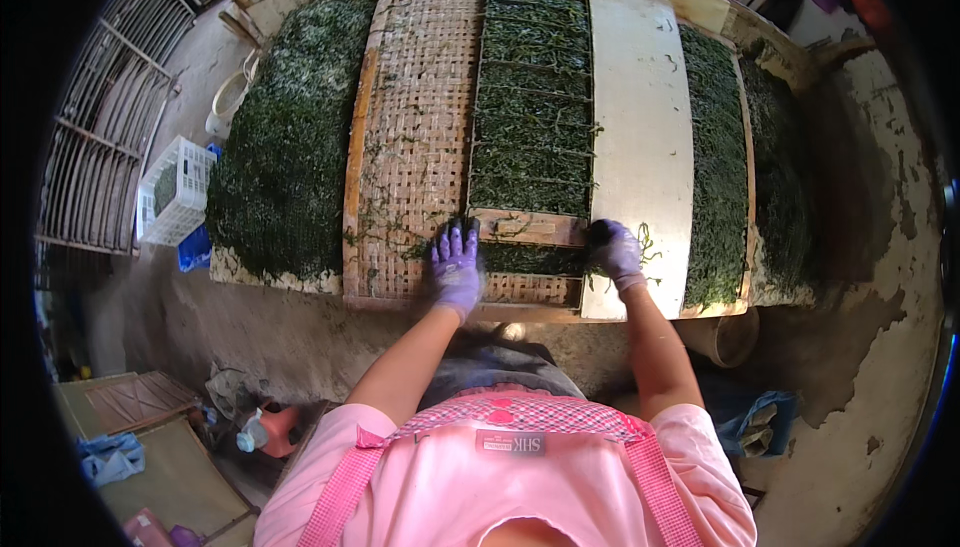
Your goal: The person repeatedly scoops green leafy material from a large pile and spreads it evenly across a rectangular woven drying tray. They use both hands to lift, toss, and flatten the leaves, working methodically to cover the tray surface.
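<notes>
My left hand (456,271), in a stained purple glove, lies with its fingers extended and slightly apart at the left side of a narrow frame (473,127). The frame has thin crossbars and surrounds a strip of dark green seaweed-like strands (534,119). A wooden crosspiece (529,227) spans its near part. At the crosspiece's right end is my right hand (619,253), gloved alike, with curled fingers; what they grip is hidden. Under the frame is a woven slatted mat (424,119). A pale board (643,134) lies along the right side, with loose strands beside my right hand.
Dark green heaps (296,142) spread at the left, and another green layer (716,172) lies right of the board. A white plastic crate (178,191) and a bucket (229,101) stand left of the table. Metal racks (112,119) line the far left. A peeling wall (892,262) bounds the right.
</notes>
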{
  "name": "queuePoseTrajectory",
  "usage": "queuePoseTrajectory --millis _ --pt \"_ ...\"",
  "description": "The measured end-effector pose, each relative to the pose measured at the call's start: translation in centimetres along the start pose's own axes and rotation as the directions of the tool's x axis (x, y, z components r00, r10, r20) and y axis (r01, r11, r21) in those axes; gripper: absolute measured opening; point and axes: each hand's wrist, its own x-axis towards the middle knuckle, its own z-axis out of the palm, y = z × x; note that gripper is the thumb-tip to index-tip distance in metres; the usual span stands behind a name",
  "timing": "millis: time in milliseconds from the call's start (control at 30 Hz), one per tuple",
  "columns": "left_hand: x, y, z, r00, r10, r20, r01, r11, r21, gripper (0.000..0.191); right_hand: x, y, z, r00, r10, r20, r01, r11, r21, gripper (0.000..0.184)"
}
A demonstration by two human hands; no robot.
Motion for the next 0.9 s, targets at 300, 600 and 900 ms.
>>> queuePoseTrajectory --millis 300,600,900 --pt "-3.1 1.8 -2.2 0.879 0.416 -0.234 -0.379 0.906 0.188 0.060 -2.9 0.7 -6.1 0.995 0.007 -0.097 0.009 0.987 0.160 0.030" --pt "-2.5 -1.9 0.4 0.795 0.606 0.008 -0.605 0.792 0.080 0.052 -5.7 -12.2 2.7 0.906 -0.415 0.082 0.403 0.906 0.129 0.057" --pt "-3.3 -3.0 -2.3 0.837 0.537 -0.107 -0.540 0.775 -0.328 0.042 -5.5 -10.8 2.3 0.980 -0.178 0.088 0.147 0.948 0.282 0.019"
